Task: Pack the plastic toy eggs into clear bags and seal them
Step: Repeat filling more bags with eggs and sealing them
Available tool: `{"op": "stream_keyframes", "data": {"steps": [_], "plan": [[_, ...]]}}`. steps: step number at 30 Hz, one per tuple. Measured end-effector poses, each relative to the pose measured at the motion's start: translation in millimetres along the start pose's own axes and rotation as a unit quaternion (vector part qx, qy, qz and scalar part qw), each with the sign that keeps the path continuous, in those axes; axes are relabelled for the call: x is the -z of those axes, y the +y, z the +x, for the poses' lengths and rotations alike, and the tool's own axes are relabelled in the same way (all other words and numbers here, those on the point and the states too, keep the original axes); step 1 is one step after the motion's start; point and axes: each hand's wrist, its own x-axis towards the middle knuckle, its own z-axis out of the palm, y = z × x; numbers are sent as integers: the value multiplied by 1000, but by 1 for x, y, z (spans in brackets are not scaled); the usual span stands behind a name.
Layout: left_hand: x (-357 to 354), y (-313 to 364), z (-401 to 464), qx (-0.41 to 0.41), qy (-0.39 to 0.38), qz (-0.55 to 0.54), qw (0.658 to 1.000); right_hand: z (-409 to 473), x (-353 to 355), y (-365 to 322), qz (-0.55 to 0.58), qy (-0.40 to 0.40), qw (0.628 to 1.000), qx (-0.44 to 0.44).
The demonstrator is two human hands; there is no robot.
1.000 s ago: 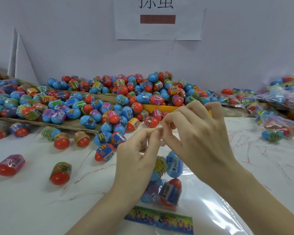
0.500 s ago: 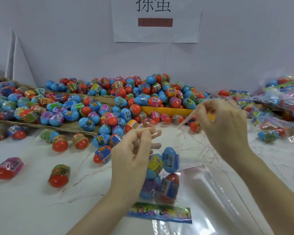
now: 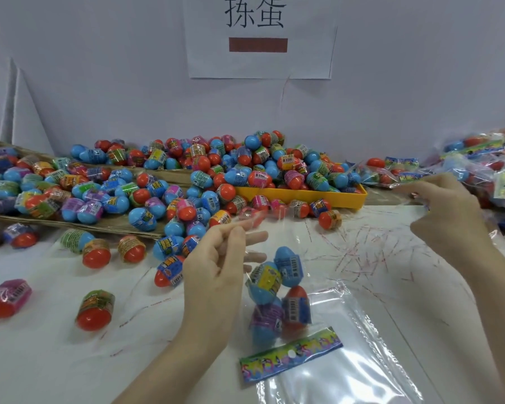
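Note:
A clear bag with several blue and red toy eggs inside hangs just above the table at centre. My left hand pinches the bag's top edge between thumb and fingers. My right hand is far off to the right, fingers curled, pinching a thin clear strip that trails back towards the bag. A colourful printed header card lies under the bag on a stack of empty clear bags.
A big heap of loose eggs fills cardboard trays at the back left and a yellow tray. Single eggs lie on the white table at left. Filled bags pile up at the right. Thin discarded strips litter the table.
My right hand has pulled away from my left, moving far to the right and drawing the thin strip off the bag's top. My left hand has stayed holding the bag.

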Motion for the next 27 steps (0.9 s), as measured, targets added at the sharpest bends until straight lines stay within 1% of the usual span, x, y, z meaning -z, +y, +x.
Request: {"op": "stream_keyframes", "data": {"steps": [2,3,4,6,7,8,9,10,11,12,13,14,15,16,17,18,19,20,21,23,24,25,26,27], "plan": [[1,-1,1,4,0,2,1000,-1,-1,-6,9,82,994,73],[1,-1,1,6,-1,3,1000,-3,0,-7,19,123,988,96],[1,-1,1,7,-2,4,1000,-5,2,-8,34,142,984,107],[1,-1,1,10,-3,5,1000,-9,3,-9,62,132,982,117],[1,-2,2,11,-3,5,1000,-11,5,-14,90,110,983,114],[2,-2,2,12,-4,8,1000,-12,4,-18,118,76,986,92],[2,-2,2,12,-7,10,1000,-11,1,-18,100,28,993,63],[2,-2,2,12,-10,11,1000,-8,-3,-14,10,-35,999,38],[1,-2,2,14,-11,12,1000,-9,-5,-11,-80,-119,989,25],[1,-2,2,16,-12,12,1000,-8,-4,-10,-90,-181,979,23],[2,-2,2,18,-12,13,1000,-5,-5,-4,-15,-227,973,34],[2,-2,2,19,-13,13,1000,-4,0,-1,82,-243,964,72],[2,-2,2,19,-14,12,1000,-5,8,-5,217,-241,942,86],[2,-2,2,19,-16,12,1000,-9,14,-8,313,-255,909,104],[1,-1,2,21,-17,12,1000,-14,15,-7,423,-259,868,39],[1,-1,2,23,-17,12,999,-9,18,-9,447,-261,855,-9],[1,-1,2,25,-18,12,999,-10,16,-10,400,-218,888,-65],[1,-1,2,27,-19,10,999,-15,10,-18,248,-180,946,-105],[2,-1,2,29,-21,9,999,-11,10,-27,227,-148,958,-95],[1,-1,3,30,-23,6,999,-4,16,-41,303,-210,930,-2],[2,-1,3,32,-23,5,999,0,15,-34,304,-191,933,-3],[2,-1,2,34,-23,4,999,-4,15,-37,239,-178,954,26],[2,-1,3,33,-22,4,999,-9,13,-30,200,-157,967,-5],[2,-1,3,35,-22,3,999,-10,3,-22,180,-56,982,-30]]}}
